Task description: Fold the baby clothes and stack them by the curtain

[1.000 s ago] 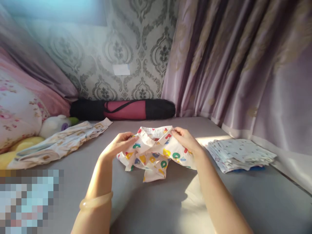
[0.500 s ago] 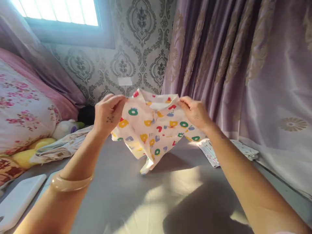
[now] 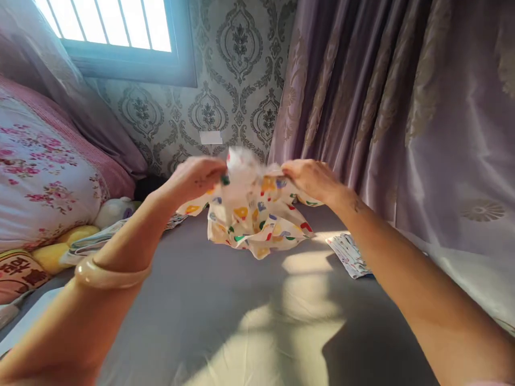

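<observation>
A small white shirt point(image 3: 257, 214) with a colourful printed pattern hangs between my hands over the grey bed sheet point(image 3: 193, 311). My left hand point(image 3: 201, 176) pinches it near one shoulder, and a bangle point(image 3: 112, 274) circles that forearm. Closed on the opposite shoulder is my right hand point(image 3: 308, 177). The collar area between the hands is blurred by motion. The lower hem flares out in loose folds, and the sleeves stick out below each hand.
Folded printed clothes point(image 3: 349, 256) lie right of the shirt, partly behind my right forearm. At left are a floral pillow point(image 3: 44, 177), a yellow plush point(image 3: 52, 257), a white plush toy point(image 3: 115, 212) and more folded cloth point(image 3: 96, 238). Purple curtains point(image 3: 341, 80) hang at the right.
Both hands have come closer together and turned knuckles up. The shirt's hem has swung up and spread out, where before the front hung down flat. The view has shifted slightly.
</observation>
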Available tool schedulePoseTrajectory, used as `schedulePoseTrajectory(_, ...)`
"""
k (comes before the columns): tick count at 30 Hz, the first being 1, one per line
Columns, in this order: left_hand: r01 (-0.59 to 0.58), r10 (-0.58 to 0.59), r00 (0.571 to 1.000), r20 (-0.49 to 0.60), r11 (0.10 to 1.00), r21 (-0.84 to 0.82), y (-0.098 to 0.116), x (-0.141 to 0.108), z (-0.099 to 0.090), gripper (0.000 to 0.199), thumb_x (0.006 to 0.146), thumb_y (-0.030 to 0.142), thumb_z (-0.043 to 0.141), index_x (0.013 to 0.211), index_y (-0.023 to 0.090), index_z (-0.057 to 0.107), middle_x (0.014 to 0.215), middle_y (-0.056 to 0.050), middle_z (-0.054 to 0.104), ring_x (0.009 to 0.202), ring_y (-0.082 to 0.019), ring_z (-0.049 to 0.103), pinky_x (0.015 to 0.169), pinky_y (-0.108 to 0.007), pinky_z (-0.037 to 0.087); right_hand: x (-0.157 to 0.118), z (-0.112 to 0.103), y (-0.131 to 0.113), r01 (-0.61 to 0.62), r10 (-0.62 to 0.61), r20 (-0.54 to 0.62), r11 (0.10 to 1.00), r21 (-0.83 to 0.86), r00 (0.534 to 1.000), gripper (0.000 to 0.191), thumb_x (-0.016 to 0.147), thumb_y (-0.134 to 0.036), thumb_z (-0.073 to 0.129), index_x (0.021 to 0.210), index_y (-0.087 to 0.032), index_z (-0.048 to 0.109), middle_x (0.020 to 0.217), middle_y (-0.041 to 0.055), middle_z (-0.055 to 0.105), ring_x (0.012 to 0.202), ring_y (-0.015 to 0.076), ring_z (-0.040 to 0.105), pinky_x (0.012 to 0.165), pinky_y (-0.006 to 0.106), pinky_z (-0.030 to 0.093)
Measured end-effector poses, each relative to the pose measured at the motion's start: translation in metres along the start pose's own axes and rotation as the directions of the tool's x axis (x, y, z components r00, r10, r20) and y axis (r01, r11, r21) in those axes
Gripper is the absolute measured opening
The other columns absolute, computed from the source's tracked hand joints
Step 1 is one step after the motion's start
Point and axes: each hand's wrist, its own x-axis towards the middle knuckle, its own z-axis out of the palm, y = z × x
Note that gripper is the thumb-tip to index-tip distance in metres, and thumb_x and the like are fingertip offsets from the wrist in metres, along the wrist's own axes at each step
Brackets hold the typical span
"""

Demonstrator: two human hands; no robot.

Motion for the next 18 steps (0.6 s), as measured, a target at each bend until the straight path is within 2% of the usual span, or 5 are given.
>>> schedulePoseTrajectory(1, 0.005, -0.004, 0.998, 0.067, 1.000, -0.007, -0.001, 0.000, 0.004, 0.024, 0.093, 0.031, 0.047, 0.087, 0.020, 0.067, 0.080, -0.001, 0.065, 0.077, -0.015, 0.057, 0.073, -0.025, 0.043, 0.001, 0.001, 0.000, -0.002, 0.003, 0.036, 1.000, -0.015, 0.999, 0.028, 0.102, -0.038, 0.039, 0.104, -0.024, 0.064, 0.095, 0.0024, 0.067, 0.081, 0.0179, 0.062, 0.060, 0.026, 0.036)
schedulePoseTrajectory(5, 0.139, -0.143, 0.981, -0.129, 0.990, -0.037, -0.006, 0.002, 0.024, 0.031, 0.096, 0.032, 0.038, 0.095, 0.021, 0.067, 0.091, -0.004, 0.067, 0.085, -0.017, 0.059, 0.077, -0.028, 0.044, 0.000, 0.005, 0.001, -0.128, 0.127, -0.014, 0.990, -0.062, 0.992, 0.031, 0.103, -0.036, 0.035, 0.109, -0.024, 0.063, 0.102, 0.0046, 0.066, 0.087, 0.0197, 0.061, 0.061, 0.026, 0.034)
schedulePoseTrajectory(9, 0.164, -0.163, 0.985, -0.058, 0.987, -0.003, -0.007, 0.004, 0.035, 0.032, 0.095, 0.039, 0.042, 0.094, 0.020, 0.068, 0.087, -0.004, 0.064, 0.081, -0.017, 0.059, 0.073, -0.026, 0.043, -0.001, 0.015, 0.005, -0.114, 0.116, 0.050, 0.992, -0.048, 0.992, 0.032, 0.103, -0.040, 0.035, 0.108, -0.026, 0.063, 0.100, 0.0030, 0.066, 0.083, 0.0186, 0.061, 0.059, 0.026, 0.031)
schedulePoseTrajectory(12, 0.239, -0.226, 0.953, -0.200, 0.970, 0.042, -0.003, 0.003, 0.033, 0.032, 0.096, 0.040, 0.042, 0.098, 0.020, 0.067, 0.086, -0.003, 0.061, 0.080, -0.016, 0.058, 0.070, -0.025, 0.041, -0.002, 0.018, 0.009, -0.188, 0.186, -0.050, 0.981, -0.040, 0.981, 0.038, 0.105, -0.044, 0.030, 0.112, -0.025, 0.062, 0.102, 0.0032, 0.065, 0.083, 0.0181, 0.061, 0.060, 0.026, 0.032)
schedulePoseTrajectory(18, 0.219, -0.161, 0.947, -0.280, 0.957, 0.191, 0.006, -0.006, 0.018, 0.032, 0.099, 0.038, 0.039, 0.110, 0.021, 0.065, 0.095, -0.006, 0.058, 0.081, -0.016, 0.058, 0.063, -0.024, 0.038, -0.006, 0.009, 0.009, -0.116, 0.118, -0.179, 0.993, 0.018, 0.977, 0.040, 0.104, -0.043, 0.029, 0.114, -0.021, 0.062, 0.102, 0.0046, 0.069, 0.085, 0.0178, 0.063, 0.062, 0.026, 0.037)
